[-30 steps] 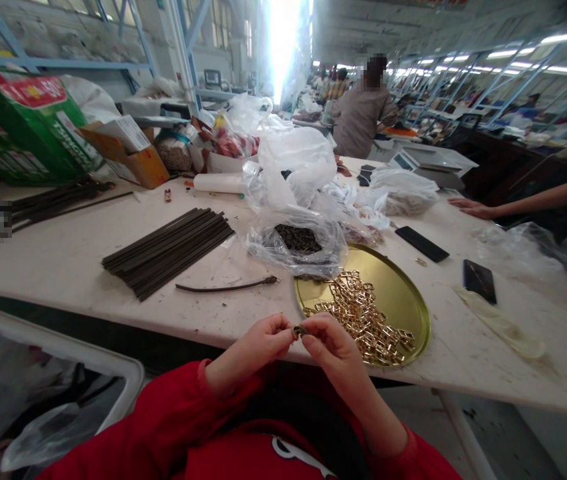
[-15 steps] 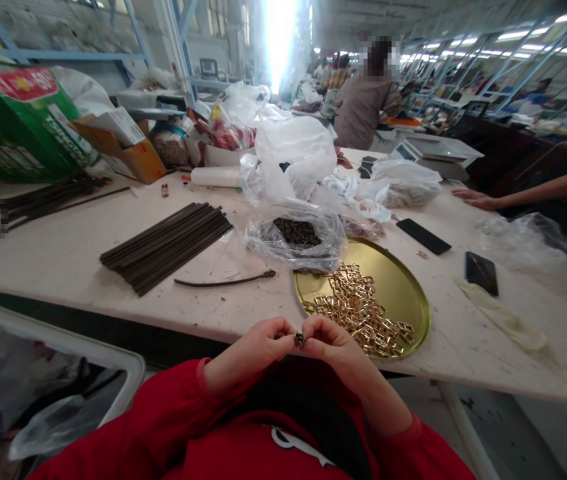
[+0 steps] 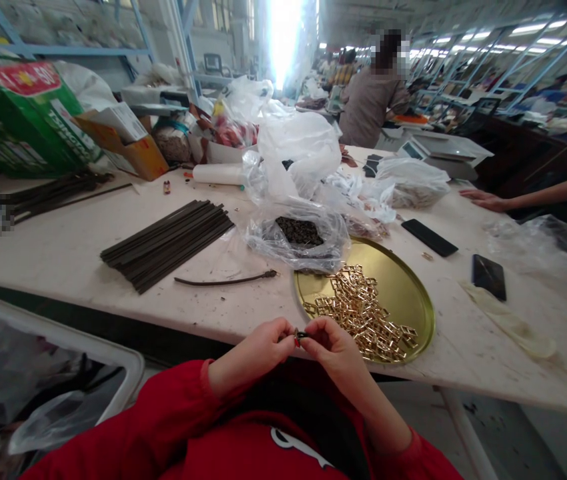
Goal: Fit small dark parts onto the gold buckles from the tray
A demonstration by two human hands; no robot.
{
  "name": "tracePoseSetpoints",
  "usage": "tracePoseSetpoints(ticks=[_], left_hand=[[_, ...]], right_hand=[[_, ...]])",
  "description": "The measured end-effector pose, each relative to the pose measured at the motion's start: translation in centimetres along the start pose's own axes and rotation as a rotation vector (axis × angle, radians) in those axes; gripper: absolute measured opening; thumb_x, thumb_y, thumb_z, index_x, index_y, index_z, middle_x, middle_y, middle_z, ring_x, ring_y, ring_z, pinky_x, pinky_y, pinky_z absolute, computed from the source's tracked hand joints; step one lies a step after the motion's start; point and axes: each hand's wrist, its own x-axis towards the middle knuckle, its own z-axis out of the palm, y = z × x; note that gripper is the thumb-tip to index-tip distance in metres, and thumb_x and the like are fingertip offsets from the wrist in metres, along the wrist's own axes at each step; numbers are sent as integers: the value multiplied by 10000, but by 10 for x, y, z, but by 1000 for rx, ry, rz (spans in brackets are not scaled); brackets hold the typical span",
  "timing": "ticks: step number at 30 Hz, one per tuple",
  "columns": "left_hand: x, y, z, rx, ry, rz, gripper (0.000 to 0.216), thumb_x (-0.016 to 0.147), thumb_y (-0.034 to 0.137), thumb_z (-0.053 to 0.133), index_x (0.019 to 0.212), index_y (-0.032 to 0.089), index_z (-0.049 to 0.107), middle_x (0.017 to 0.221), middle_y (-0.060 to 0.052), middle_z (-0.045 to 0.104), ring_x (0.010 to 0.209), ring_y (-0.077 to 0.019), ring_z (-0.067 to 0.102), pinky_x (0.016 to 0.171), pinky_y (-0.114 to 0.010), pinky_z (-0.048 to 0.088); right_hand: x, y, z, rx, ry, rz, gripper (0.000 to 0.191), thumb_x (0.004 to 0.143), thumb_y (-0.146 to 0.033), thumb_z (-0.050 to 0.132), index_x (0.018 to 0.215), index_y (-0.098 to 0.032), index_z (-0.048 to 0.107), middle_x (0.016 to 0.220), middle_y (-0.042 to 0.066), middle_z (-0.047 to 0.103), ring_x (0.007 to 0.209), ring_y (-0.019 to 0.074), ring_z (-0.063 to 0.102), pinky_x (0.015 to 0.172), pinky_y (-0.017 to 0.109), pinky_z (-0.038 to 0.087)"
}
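1. Your left hand (image 3: 258, 350) and right hand (image 3: 331, 348) meet fingertip to fingertip just over the near edge of the worktop (image 3: 63, 260). Both pinch one small metal piece (image 3: 299, 335) between thumb and forefinger; the other fingers are curled in, so neither hand is slack.
2. The piece is too small to make out in detail; it looks dark with a touch of red.
3. Your forearms come up from your lap in red sleeves (image 3: 173, 413), wrists bent toward each other, knuckles facing up.
4. Just beyond your right hand, near the same edge, lies a round gold tray (image 3: 408, 293) with a heap of gold buckles (image 3: 363, 313) on it.
5. Touching the tray's far rim is a clear plastic bag (image 3: 263, 237) holding dark small parts (image 3: 299, 231).
6. Left of the tray, a single dark strap (image 3: 223, 280) lies alone; farther left is a bundle of dark strips (image 3: 168, 243).
7. Toward the right edge lie two black phones (image 3: 429, 237), well apart from your hands.
8. At the far left corner stands a green carton (image 3: 18, 120); its red label shows white print I cannot read reliably.
9. Another person's hand (image 3: 483, 200) rests flat at the far right edge.
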Motion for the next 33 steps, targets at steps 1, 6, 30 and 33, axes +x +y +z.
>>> tracePoseSetpoints(ticks=[1,6,30,33], left_hand=[[-1,1,0,1,-10,5,169,762,289,420,767,164,534,645,26,536,606,-129,470,548,-225,341],[-5,1,-2,-46,-36,19,156,780,303,428,792,174,515,636,38,518,606,-126,462,551,-228,337],[-14,10,3,-223,56,144,255,842,221,313,1031,153,471,589,51,452,550,-111,423,550,-226,341],[-11,9,7,-158,69,192,390,866,243,321,1242,146,360,635,35,482,597,-124,458,583,-234,360]], right_hand=[[0,1,0,-22,18,-13,112,694,-257,647,731,-205,555,671,-14,545,616,134,503,556,250,415],[-2,0,2,-183,95,-112,93,711,-239,634,718,-210,546,669,-13,546,625,145,509,580,272,422],[-5,-13,12,240,209,12,177,697,-321,654,801,-206,568,700,-9,599,651,140,566,634,281,464],[-1,-13,9,396,122,106,227,690,-322,675,859,-208,575,744,-14,597,679,125,560,678,275,462]])
